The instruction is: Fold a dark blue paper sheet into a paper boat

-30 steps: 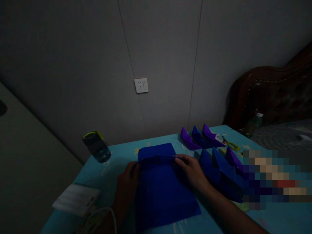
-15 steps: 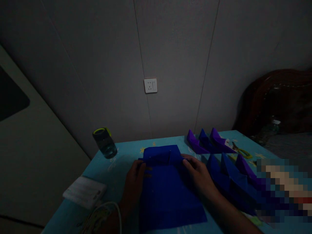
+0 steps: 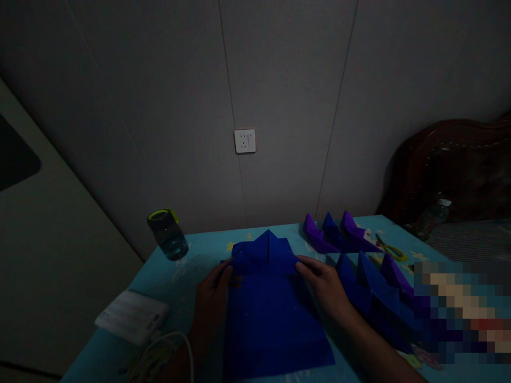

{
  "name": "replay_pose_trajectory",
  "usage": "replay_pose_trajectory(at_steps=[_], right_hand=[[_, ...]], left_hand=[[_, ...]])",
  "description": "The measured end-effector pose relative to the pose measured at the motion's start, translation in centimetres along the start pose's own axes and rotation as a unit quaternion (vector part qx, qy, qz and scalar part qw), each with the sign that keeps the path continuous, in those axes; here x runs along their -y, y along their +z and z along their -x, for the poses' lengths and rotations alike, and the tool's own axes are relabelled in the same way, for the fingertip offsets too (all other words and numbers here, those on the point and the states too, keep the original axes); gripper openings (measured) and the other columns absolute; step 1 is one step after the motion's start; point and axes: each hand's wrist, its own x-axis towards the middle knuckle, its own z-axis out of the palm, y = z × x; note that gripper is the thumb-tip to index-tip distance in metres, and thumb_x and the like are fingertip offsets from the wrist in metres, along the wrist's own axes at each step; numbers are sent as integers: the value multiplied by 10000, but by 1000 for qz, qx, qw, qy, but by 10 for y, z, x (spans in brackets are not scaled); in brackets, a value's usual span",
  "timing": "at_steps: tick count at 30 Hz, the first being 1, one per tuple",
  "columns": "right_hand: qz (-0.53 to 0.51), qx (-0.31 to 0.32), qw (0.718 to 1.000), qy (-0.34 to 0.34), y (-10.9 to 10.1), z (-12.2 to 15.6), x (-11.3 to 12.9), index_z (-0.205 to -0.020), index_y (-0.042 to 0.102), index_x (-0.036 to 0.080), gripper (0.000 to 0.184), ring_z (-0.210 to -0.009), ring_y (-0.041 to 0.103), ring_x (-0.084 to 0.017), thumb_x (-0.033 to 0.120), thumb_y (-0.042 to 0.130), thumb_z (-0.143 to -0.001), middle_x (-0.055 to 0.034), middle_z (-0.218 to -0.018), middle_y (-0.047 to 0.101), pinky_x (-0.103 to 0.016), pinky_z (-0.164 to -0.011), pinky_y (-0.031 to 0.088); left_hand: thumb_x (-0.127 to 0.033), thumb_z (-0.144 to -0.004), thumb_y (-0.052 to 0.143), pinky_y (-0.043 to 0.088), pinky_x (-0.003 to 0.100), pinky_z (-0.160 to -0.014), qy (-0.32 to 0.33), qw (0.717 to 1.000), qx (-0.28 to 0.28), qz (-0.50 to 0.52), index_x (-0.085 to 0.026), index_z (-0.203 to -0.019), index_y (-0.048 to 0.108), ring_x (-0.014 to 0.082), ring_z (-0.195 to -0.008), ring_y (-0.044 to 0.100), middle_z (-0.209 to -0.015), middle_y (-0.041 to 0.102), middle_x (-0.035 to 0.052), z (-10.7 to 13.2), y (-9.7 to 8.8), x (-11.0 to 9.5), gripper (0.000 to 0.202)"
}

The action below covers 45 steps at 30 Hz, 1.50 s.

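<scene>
A folded piece of blue paper (image 3: pixel 255 259) lies across the far part of a larger blue sheet (image 3: pixel 275 324). A pointed peak with a dark vertical slit stands up in its middle, like a paper boat. My left hand (image 3: pixel 212 292) pinches its left end between thumb and fingers. At the opposite end, my right hand (image 3: pixel 325 284) grips with the thumb on top and the fingers behind. Both forearms rest low over the table. The dark light hides the finer creases.
Blue and purple paper boats stand in two groups on the right, a far group (image 3: pixel 329 234) and a near group (image 3: pixel 373 290). Scissors (image 3: pixel 393 251) lie behind them. On the left are a water bottle (image 3: pixel 170 236) and a white box-like object (image 3: pixel 133 317) with a cable (image 3: pixel 175 335).
The middle of the folded blue paper has risen into a point, where before it was a flatter flap. My hands have moved slightly apart, still holding both ends. The view has shifted slightly.
</scene>
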Motion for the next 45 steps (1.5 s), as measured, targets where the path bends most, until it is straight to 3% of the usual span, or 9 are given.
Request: replay_pose_trajectory(at_steps=[7,10,14,19,22,28,34,40,45], right_hand=[[-35,-60,998,-9,4,4,8,-1157,674,190,628,-742,679,-232,456,847,-615,-42,-791,743,-344,-684,512],[-53,-76,996,8,5,3,7,-991,693,187,523,-672,669,-219,448,870,-573,-33,-721,723,-316,-619,505],[9,-79,997,-8,5,2,2,-762,715,177,380,-663,659,-228,499,836,-601,-57,-691,725,-322,-605,496],[92,-53,994,-31,6,7,0,-937,778,188,391,-885,699,-298,493,774,-692,-101,-934,777,-414,-790,531],[115,-18,989,-92,8,10,0,-1017,773,238,369,-1041,675,-313,449,772,-714,-91,-1103,748,-471,-941,502],[156,-22,975,-154,8,11,-4,-1000,780,275,308,-1092,663,-327,467,727,-765,-77,-1127,740,-545,-1041,442],[161,-49,969,-179,4,13,-7,-1008,778,281,287,-1084,671,-321,467,681,-813,-70,-1121,742,-522,-1034,458],[144,-57,976,-155,10,19,-7,-1014,772,260,312,-1022,690,-322,481,650,-831,-81,-1066,760,-479,-956,501],[69,3,995,-77,34,33,-8,-1049,744,236,392,-922,699,-304,536,654,-815,-88,-1017,763,-398,-805,546]], left_hand=[[-512,-824,622,556,338,-705,-10,1000,5,25,-143,-1387,495,214,-668,708,-668,731,15,4,4,-8,685],[-473,-809,664,560,321,-675,-27,998,-8,63,-190,-1486,291,190,-620,707,-637,720,-16,5,6,-9,823],[-456,-763,712,563,299,-652,-68,992,-20,103,-162,-1269,480,181,-617,712,-653,721,0,1,8,0,630],[-447,-740,733,568,293,-654,-70,990,-47,115,-165,-935,587,189,-660,726,-695,722,12,-4,4,7,373],[-442,-743,727,571,303,-658,-48,992,-75,90,-163,-904,607,192,-652,725,-695,722,9,-4,1,1,344],[-481,-749,709,579,336,-699,5,993,-109,35,-158,-944,666,214,-685,734,-745,745,31,1,-2,-5,380],[-473,-756,710,599,390,-743,47,997,-60,-17,-188,-1057,713,264,-782,745,-837,777,66,10,-1,6,414],[-363,-835,663,539,459,-964,185,977,-12,-102,-296,-1039,753,276,-1030,700,-1119,745,53,19,4,1,233],[-287,-891,602,619,387,-846,280,949,33,-140,-326,-1095,730,241,-967,715,-1119,729,61,31,16,8,243]])
